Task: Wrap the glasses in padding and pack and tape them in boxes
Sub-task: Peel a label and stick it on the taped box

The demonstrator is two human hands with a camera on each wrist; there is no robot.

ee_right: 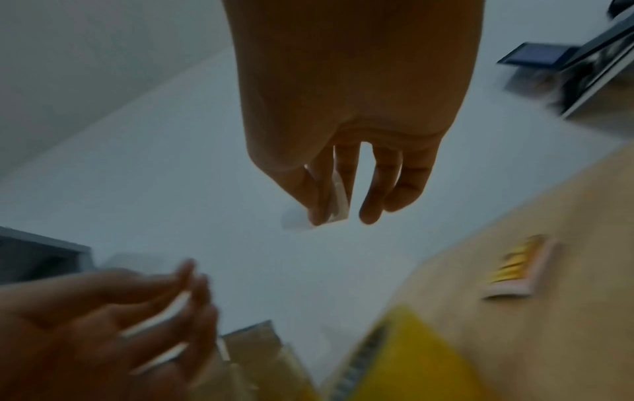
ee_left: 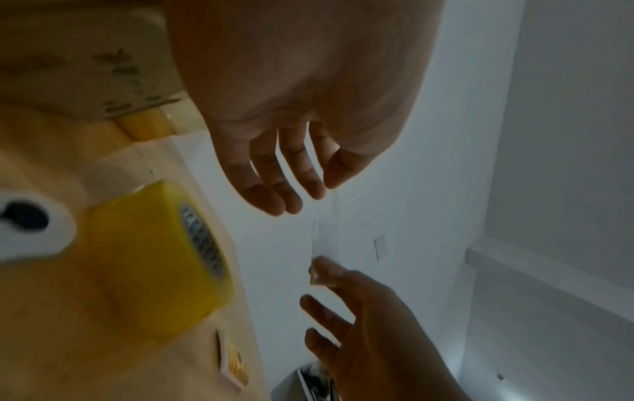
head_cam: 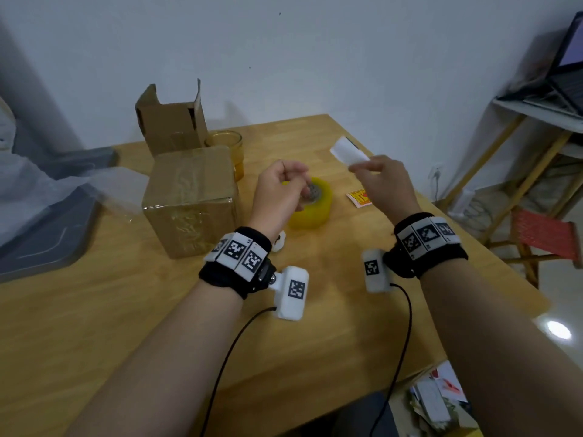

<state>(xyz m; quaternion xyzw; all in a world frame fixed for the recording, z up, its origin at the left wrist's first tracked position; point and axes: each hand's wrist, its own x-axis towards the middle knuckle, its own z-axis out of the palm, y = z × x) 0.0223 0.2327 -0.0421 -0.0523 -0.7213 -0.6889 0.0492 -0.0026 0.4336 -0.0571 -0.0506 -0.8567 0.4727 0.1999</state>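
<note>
Right hand point(head_cam: 383, 181) pinching a strip of clear tape point(head_cam: 348, 150); left hand point(head_cam: 277, 193) raised, fingers loosely curled, apparently holding nothing, above yellow tape roll point(head_cam: 310, 205). Taped box point(head_cam: 191, 200) shut, contents hidden. Behind, open box point(head_cam: 172, 121), contents unclear; amber glass point(head_cam: 227, 146) standing beside.

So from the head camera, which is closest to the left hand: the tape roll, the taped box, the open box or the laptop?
From the left hand:
1. Tape roll, right under the fingers.
2. Taped box, just to its left.
3. Open box, behind the taped one, by the wall.
4. Laptop, far right on the shelf.
</note>
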